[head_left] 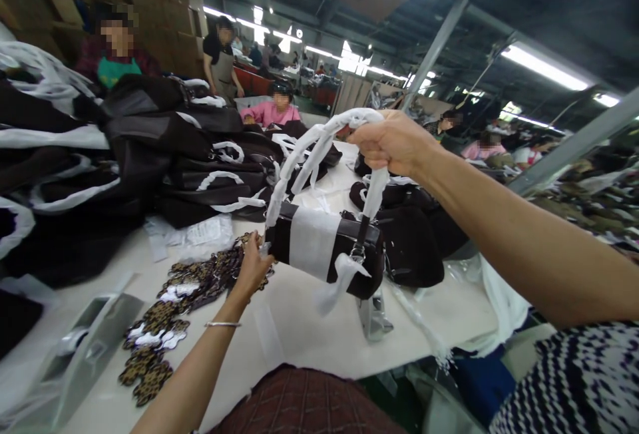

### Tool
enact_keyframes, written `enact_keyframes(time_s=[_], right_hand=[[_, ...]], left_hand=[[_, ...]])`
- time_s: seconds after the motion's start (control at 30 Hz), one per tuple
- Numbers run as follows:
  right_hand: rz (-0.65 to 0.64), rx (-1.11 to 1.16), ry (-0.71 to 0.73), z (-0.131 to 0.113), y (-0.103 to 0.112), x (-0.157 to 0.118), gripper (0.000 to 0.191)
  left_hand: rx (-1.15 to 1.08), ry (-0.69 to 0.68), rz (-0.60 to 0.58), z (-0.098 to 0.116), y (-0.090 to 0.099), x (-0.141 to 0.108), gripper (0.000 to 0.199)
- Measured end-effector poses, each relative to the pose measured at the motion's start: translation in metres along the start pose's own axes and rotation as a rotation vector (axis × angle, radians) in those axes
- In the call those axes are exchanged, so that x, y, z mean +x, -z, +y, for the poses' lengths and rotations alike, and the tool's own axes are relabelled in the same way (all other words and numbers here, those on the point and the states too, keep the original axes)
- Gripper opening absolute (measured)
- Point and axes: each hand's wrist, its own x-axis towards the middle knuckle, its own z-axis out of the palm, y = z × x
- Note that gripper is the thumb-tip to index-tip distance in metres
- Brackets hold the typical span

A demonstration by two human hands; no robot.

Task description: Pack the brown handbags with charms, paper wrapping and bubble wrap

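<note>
A small dark brown handbag [349,254] hangs tilted above the table, a white paper band [313,239] around its middle. Its handles [309,144] are wrapped in white tissue, and my right hand [392,144] is closed around them at the top. At the bag's left end, near the strap ring, my left hand [255,262] is closed on the bag's edge; its fingertips are partly hidden. A loose strip of white tissue [339,284] dangles from the right handle's buckle. Leopard-print tags [194,281] lie in a spread heap beside and below my left hand.
Piles of dark bags [164,148] with wrapped handles fill the left. More dark bags [412,241] lie behind the held one. A clear plastic holder [94,341] stands at front left on the white table [299,347]. Several people work beyond; a metal post [444,28] slants at right.
</note>
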Motion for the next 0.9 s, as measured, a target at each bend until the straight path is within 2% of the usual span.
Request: enact_keyframes(time_s=[0.07, 0.17, 0.23, 0.3, 0.37, 0.47, 0.53, 0.6, 0.73, 0.83, 0.9], right_hand=[[0.019, 0.013, 0.001, 0.005, 0.004, 0.001, 0.02], [0.074, 0.023, -0.005, 0.019, 0.008, 0.001, 0.017], [0.119, 0.041, 0.009, 0.037, 0.005, -0.002, 0.016], [0.172, 0.066, 0.025, 0.061, -0.002, -0.008, 0.015], [0.213, 0.092, 0.004, 0.09, -0.014, -0.017, 0.015], [0.244, 0.141, -0.088, 0.131, -0.031, -0.03, 0.017], [0.268, 0.182, -0.136, 0.15, -0.037, -0.035, 0.022], [0.286, 0.218, -0.147, 0.159, -0.037, -0.038, 0.028], [0.254, 0.255, -0.147, 0.159, -0.027, -0.041, 0.032], [0.22, 0.261, -0.137, 0.157, -0.022, -0.044, 0.032], [0.193, 0.254, -0.148, 0.158, -0.018, -0.047, 0.031]], left_hand=[[0.084, -0.064, 0.1, 0.006, -0.001, -0.002, 0.082], [0.12, -0.133, 0.208, 0.018, -0.002, -0.013, 0.075], [0.108, -0.177, 0.258, 0.023, -0.003, -0.024, 0.069], [0.092, -0.193, 0.258, 0.02, -0.005, -0.037, 0.064], [0.069, -0.142, 0.191, 0.01, -0.007, -0.052, 0.059], [0.008, 0.023, -0.024, -0.013, -0.01, -0.074, 0.042], [-0.027, 0.097, -0.164, -0.024, -0.013, -0.086, 0.031], [-0.04, 0.114, -0.237, -0.027, -0.017, -0.094, 0.025], [-0.072, 0.079, -0.301, -0.005, -0.031, -0.091, 0.026], [-0.094, 0.022, -0.438, 0.023, -0.05, -0.085, 0.027], [-0.084, 0.034, -0.554, 0.039, -0.065, -0.084, 0.032]])
